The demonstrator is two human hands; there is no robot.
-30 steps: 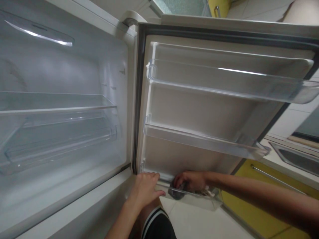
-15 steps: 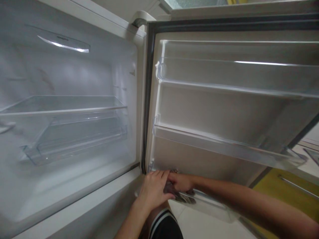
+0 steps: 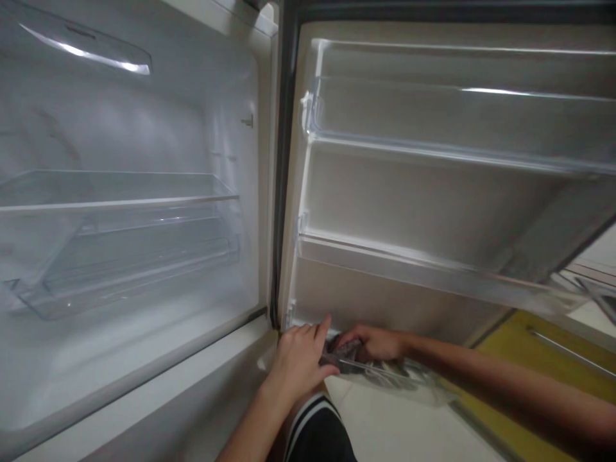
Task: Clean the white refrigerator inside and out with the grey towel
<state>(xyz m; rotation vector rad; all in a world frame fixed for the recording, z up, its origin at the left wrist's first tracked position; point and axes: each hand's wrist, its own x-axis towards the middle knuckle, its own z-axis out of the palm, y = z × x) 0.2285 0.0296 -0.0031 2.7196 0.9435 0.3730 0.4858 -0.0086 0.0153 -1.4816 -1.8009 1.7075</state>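
My right hand (image 3: 380, 343) reaches into the lowest clear door bin (image 3: 418, 388) of an open fridge, its fingers closed on a dark, crumpled cloth (image 3: 350, 351). The cloth lies against the inside of the bin, partly hidden by my fingers and the bin's front wall. My left hand (image 3: 298, 356) is at the left end of the same bin, wrapped over its rim, with the thumb in front and the index finger lifted. Most of its other fingertips are hidden.
Above my hands are a middle door shelf (image 3: 409, 269) and an upper one (image 3: 457, 154). At left, the lit fridge compartment (image 3: 144, 359) holds a glass shelf (image 3: 120, 189) and a clear tray (image 3: 129, 282). My knee is below; a yellow cabinet (image 3: 553, 359) stands at right.
My right hand has moved to the right along the bin with the cloth, away from my left hand. The left hand stays at the bin's end, its index finger now raised. The view has tilted down slightly.
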